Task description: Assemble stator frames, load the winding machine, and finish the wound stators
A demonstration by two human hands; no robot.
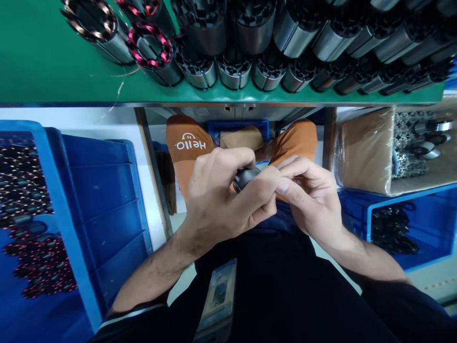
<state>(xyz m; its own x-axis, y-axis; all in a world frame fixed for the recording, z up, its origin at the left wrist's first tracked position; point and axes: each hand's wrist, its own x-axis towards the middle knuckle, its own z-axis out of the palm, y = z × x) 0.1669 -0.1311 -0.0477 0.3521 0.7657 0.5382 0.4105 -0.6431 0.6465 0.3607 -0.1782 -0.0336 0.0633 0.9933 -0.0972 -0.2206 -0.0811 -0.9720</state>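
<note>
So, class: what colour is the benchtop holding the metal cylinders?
Green benchtop, under the cylinders; head view shows it.

Most of the small dark rounded part (245,176) is buried between the left hand (217,195) and the right hand (310,195), so its shape cannot be told. The grey metal cylinders (250,43) on the green tabletop (46,66) are cut off by the top edge. The blue plastic crate (96,190) runs off the left edge, its dark coiled contents too blurred to identify.

Green workbench (43,57), pale floor (121,121), blue crates (103,190) on both sides
</note>
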